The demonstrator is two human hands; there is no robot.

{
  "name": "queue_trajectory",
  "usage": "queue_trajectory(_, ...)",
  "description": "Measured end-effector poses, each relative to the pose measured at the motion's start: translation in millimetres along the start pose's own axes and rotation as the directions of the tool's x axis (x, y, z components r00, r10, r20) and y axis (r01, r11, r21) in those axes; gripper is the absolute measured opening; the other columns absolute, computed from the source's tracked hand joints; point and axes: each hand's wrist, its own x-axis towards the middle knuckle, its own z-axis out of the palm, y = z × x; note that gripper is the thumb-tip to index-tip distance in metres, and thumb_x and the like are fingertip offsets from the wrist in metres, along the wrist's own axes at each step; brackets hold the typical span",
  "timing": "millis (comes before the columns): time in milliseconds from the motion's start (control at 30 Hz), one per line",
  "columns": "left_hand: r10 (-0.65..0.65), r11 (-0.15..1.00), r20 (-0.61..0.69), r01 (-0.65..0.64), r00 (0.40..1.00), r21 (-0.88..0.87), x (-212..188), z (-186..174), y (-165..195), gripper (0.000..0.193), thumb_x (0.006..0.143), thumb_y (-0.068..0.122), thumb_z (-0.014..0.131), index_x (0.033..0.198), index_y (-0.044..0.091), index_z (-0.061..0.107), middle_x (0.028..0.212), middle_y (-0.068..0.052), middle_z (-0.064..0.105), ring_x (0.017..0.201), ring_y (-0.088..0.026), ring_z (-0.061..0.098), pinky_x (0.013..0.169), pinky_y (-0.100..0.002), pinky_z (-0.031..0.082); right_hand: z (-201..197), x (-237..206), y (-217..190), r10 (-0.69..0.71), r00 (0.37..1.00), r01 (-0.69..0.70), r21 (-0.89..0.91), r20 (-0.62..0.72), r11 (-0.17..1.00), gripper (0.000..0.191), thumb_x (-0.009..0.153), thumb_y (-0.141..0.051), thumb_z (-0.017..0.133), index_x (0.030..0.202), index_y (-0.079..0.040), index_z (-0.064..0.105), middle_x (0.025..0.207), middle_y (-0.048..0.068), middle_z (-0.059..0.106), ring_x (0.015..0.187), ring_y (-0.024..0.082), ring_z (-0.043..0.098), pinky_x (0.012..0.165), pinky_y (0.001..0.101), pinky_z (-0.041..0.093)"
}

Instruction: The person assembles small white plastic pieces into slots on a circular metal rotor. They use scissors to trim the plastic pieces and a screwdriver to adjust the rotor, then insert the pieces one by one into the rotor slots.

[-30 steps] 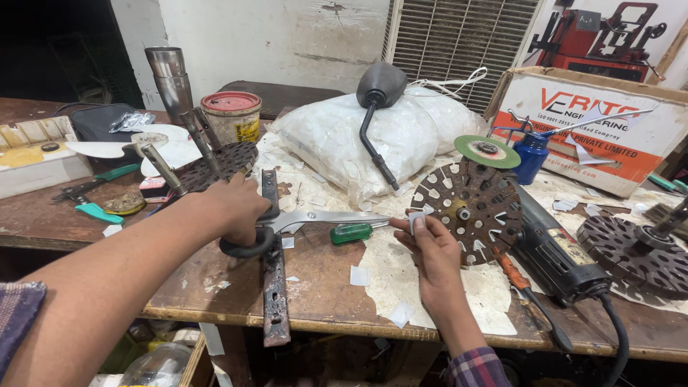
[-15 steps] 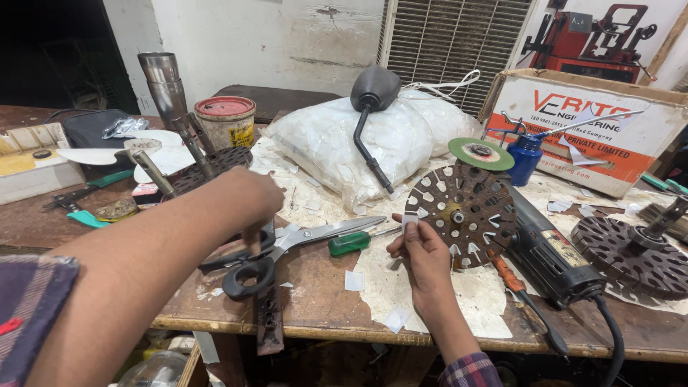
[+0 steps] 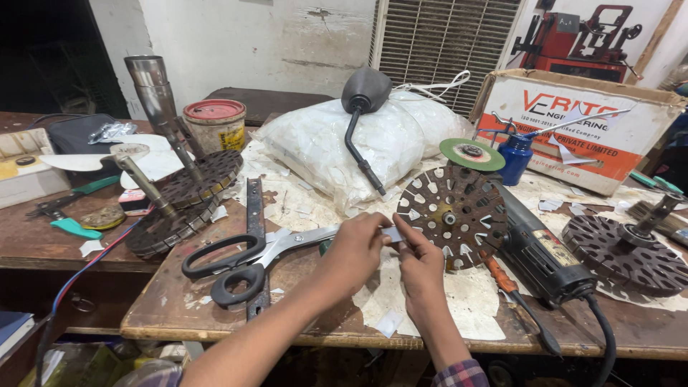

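- Centrally, the left hand [image 3: 356, 251] and right hand [image 3: 419, 259] meet at the front of the workbench [image 3: 165, 315], fingertips pinching a small white paper strip [image 3: 392, 233] between them.
- Its long axis runs roughly left to right, just beside the slotted metal disc [image 3: 451, 215].
- Behind the left hand lie large black-handled scissors [image 3: 247, 259], blades pointing right toward the strip, handles toward the left front edge.
- An angle grinder [image 3: 537, 251] lies right of the disc.
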Motion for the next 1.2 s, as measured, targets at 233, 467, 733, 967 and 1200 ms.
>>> queue_trajectory(233, -0.081, 0.993, -0.197, 0.063, 0.977, -0.097, -12, 12, -21, 0.013, 0.09, 0.008, 0.07, 0.096, -0.003, 0.066, 0.089, -0.016, 0.072, 0.074, -0.026, 0.072, 0.066, -0.039, 0.055, 7, 1, -6, -0.017, 0.998, 0.022, -0.074, 0.065, 0.997, 0.059, 0.097, 0.012, 0.049, 0.15, -0.012, 0.061, 0.13, 0.01, 0.077, 0.086, 0.013, 0.056, 0.07, 0.0238, 0.043)
queue_trajectory(467, -0.365, 0.802, 0.045, 0.339, 0.93, -0.492, -5, 11, -29, 0.015, 0.098, 0.01, 0.061, 0.102, -0.004, 0.058, 0.081, -0.014, 0.071, 0.065, -0.016, 0.071, 0.057, -0.032, 0.06, 7, 7, -3, 0.017, 0.998, -0.025, 0.133, 0.058, 0.991, 0.04, 0.093, 0.005, 0.057, 0.132, -0.004, 0.06, 0.116, 0.005, 0.073, 0.102, 0.008, 0.069, 0.084, 0.0228, 0.057)
queue_trajectory(733, -0.344, 0.719, 0.122, 0.344, 0.931, -0.604, -3, 8, -34, 0.02, 0.099, 0.01, 0.052, 0.116, 0.0, 0.045, 0.08, -0.015, 0.071, 0.06, -0.019, 0.071, 0.052, -0.031, 0.058, 1, 7, 4, 0.053, 0.995, -0.062, 0.096, 0.089, 0.993, 0.024, 0.094, -0.005, 0.067, 0.116, 0.003, 0.074, 0.097, 0.007, 0.074, 0.084, 0.011, 0.067, 0.07, 0.0256, 0.054)
queue_trajectory(967, -0.384, 0.792, 0.129, 0.398, 0.914, -0.464, -6, -2, -21, 0.021, 0.099, 0.015, 0.056, 0.115, 0.001, 0.053, 0.071, -0.009, 0.072, 0.054, -0.014, 0.066, 0.046, -0.03, 0.05, 2, 5, -5, 0.097, 0.993, -0.1, 0.031, 0.068, 0.995, 0.024, 0.091, -0.004, 0.071, 0.113, 0.004, 0.074, 0.095, 0.009, 0.074, 0.082, 0.013, 0.068, 0.072, 0.0247, 0.055)
queue_trajectory(1200, -0.313, 0.919, -0.015, 0.298, 0.95, -0.258, -5, -7, -18, 0.02, 0.095, 0.02, 0.064, 0.11, 0.006, 0.063, 0.066, -0.008, 0.069, 0.062, -0.012, 0.065, 0.057, -0.03, 0.05, 7, 5, -12, 0.021, 0.992, -0.032, 0.079, 0.128, 0.996, 0.021, 0.094, -0.003, 0.065, 0.113, 0.003, 0.066, 0.095, 0.008, 0.071, 0.085, 0.014, 0.072, 0.078, 0.0283, 0.061)
